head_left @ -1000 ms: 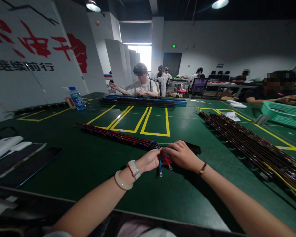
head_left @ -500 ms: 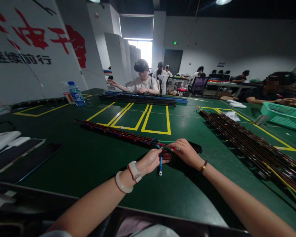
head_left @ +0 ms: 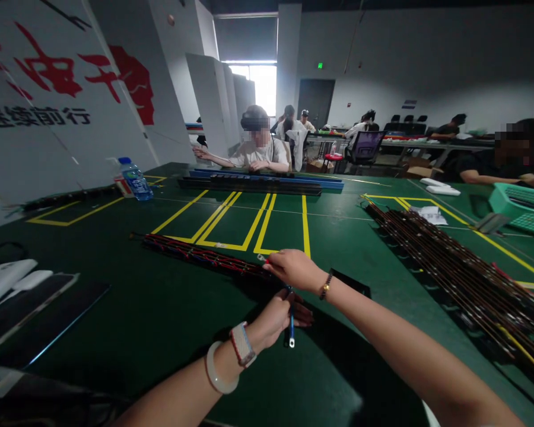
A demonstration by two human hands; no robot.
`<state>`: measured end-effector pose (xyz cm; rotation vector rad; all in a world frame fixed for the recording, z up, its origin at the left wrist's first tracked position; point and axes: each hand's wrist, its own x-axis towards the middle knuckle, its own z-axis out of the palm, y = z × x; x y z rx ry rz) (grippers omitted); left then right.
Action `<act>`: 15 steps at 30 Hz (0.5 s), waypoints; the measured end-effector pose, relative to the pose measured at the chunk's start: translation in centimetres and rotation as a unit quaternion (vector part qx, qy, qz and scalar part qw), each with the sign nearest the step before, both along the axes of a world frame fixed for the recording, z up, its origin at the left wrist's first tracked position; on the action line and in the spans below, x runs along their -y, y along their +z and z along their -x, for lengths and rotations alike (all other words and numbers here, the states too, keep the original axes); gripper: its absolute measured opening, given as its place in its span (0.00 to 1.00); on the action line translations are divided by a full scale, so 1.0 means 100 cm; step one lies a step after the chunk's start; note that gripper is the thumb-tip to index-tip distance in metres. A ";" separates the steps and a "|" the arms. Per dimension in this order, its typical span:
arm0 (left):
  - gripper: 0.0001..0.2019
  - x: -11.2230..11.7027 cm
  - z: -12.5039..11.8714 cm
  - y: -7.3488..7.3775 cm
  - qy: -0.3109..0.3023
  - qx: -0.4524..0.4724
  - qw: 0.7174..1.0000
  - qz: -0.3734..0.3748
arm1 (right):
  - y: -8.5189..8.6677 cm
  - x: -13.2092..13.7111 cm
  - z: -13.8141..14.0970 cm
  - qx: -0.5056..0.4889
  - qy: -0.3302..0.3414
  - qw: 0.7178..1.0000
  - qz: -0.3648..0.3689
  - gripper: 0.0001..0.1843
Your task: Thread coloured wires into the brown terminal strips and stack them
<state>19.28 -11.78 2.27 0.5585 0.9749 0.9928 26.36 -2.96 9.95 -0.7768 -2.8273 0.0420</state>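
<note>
A long, narrow black strip with a bundle of red, blue and black wires (head_left: 204, 254) lies slantwise on the green table. At its right end, my left hand (head_left: 273, 320) is closed at the thumb around a blue cable (head_left: 292, 323), whose metal lug points toward me. Its other fingers stretch out beneath. My right hand (head_left: 299, 270) is just above and beyond the left one, pinching a red cable (head_left: 267, 261) with a silver lug pointing left. Behind my right wrist a black end piece (head_left: 351, 283) shows. My hands hide where the cables leave the bundle.
On the right lies a big stack of brown-and-black wired strips (head_left: 454, 273), near a green basket (head_left: 523, 207). Phones and white devices (head_left: 13, 279) lie at left. A water bottle (head_left: 136, 179) stands farther back. Across the table a person (head_left: 260, 145) sits behind black and blue rails (head_left: 258, 185).
My right hand has swung left across the bundle's end, turning the red cable's lug from right to left. My left hand keeps the blue cable and sits slightly lower in view.
</note>
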 end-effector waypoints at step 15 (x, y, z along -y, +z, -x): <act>0.19 -0.035 -0.002 -0.023 0.085 0.052 0.994 -0.035 | 0.003 -0.012 0.005 0.030 0.033 0.996 0.080 0.13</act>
